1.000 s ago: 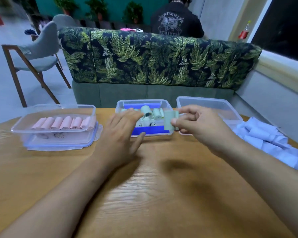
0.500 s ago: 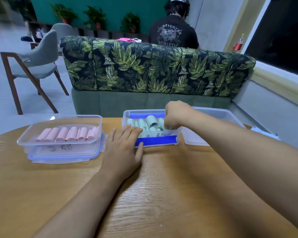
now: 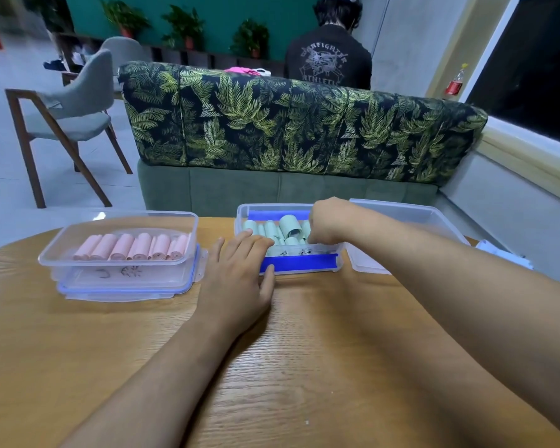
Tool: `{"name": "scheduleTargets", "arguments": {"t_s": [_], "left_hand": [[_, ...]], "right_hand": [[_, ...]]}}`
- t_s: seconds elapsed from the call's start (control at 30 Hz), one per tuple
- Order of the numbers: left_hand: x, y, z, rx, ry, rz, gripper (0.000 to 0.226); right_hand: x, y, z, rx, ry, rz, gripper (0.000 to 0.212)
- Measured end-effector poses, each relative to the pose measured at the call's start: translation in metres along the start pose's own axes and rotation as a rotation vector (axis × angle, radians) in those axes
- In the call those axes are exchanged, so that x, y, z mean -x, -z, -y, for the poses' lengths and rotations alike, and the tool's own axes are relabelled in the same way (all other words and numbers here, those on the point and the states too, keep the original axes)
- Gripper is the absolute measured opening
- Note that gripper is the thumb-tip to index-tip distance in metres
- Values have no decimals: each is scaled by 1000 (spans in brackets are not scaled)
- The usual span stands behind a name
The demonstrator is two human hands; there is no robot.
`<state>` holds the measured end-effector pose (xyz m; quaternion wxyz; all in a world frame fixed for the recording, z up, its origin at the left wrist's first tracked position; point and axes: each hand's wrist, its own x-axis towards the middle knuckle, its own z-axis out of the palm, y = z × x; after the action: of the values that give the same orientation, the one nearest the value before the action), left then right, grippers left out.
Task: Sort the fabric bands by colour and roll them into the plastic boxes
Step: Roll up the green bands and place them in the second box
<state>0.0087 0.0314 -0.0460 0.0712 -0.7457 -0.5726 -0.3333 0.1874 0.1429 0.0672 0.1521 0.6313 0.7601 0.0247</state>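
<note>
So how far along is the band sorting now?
Done: pink rolls line the left box. In hand: the right hand reaches among green rolls in the middle box, left hand touching its front. Left: the right box looks empty; pale bands wait beside it.

My bare left hand [image 3: 236, 279] is lying flat, palm down. Its fingers [image 3: 240, 245] are pointing away from me, straight and slightly spread, and the thumb [image 3: 267, 282] is angling out to the right. My bare left forearm [image 3: 162, 367] is running up from the lower left with the wrist straight. My bare right forearm [image 3: 450, 286] is stretching in from the right edge, reaching further forward than the left. My right hand [image 3: 328, 221] is bending down at the wrist, knuckles up and fingers curling downward. Their tips are hiding from me, so I cannot tell whether they are pinching anything.
</note>
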Motion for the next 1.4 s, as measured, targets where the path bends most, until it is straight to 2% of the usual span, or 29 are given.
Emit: {"name": "scheduleTargets", "arguments": {"t_s": [0.2,0.33,0.57,0.7,0.83,0.93,1.07,1.2,1.3,1.4], "left_hand": [[0,-1,2,1,-10,0,41],[0,-1,3,19,-33,-31,43],[7,1,-25,121,-333,-97,27],[16,3,-37,151,-430,4,23],[27,11,-46,185,-454,132,18],[33,11,-57,193,-473,230,14],[41,9,-70,213,-465,300,17],[54,15,-78,222,-428,302,18],[66,20,-81,228,-375,309,20],[72,22,-80,228,-324,321,23]], "right_hand": [[11,9,-16,-56,-23,-261,9],[31,3,-42,-192,-67,-337,19],[96,-46,-90,-415,-105,-396,26],[135,-101,-118,-495,-128,-467,25],[162,-154,-152,-357,-248,-494,27],[180,-183,-179,-221,-363,-590,22],[197,-207,-207,-238,-466,-697,25],[198,-209,-219,-267,-502,-648,28],[185,-193,-234,-409,-531,-660,34],[171,-175,-252,-436,-555,-502,38]]}}
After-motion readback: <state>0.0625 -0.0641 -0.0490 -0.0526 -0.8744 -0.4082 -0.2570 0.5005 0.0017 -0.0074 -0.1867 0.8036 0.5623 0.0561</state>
